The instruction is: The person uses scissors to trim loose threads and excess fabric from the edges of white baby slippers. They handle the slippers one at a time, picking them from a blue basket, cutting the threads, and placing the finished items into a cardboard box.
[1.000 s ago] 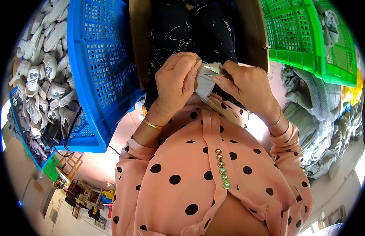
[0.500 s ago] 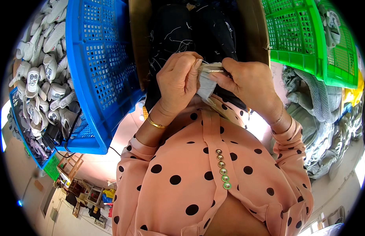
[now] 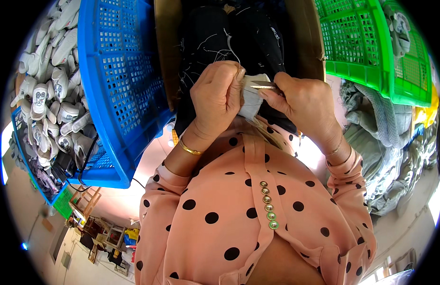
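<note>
My left hand (image 3: pixel 216 97) is closed on a pale grey cloth piece (image 3: pixel 251 102), pinching its left edge between thumb and fingers. From the top of that hand a thin white strip of thread (image 3: pixel 231 47) sticks up. My right hand (image 3: pixel 303 102) grips small metal thread snips (image 3: pixel 263 85), their blades pointing left and lying against the upper part of the cloth. The handles are hidden inside my right fist. Both hands are just above my lap, where dark fabric (image 3: pixel 205 28) is strewn with loose white threads.
On the left, a blue plastic crate (image 3: pixel 94 95) stands beside a heap of pale shoes (image 3: pixel 63 111). A brown cardboard side (image 3: pixel 303 42) borders my lap. A green crate (image 3: pixel 357 47) is at right, above grey cloth and bagged goods (image 3: pixel 386 156).
My right hand has shifted slightly right and down, and more of the snips' blades shows. A white strip now stands up from my left hand.
</note>
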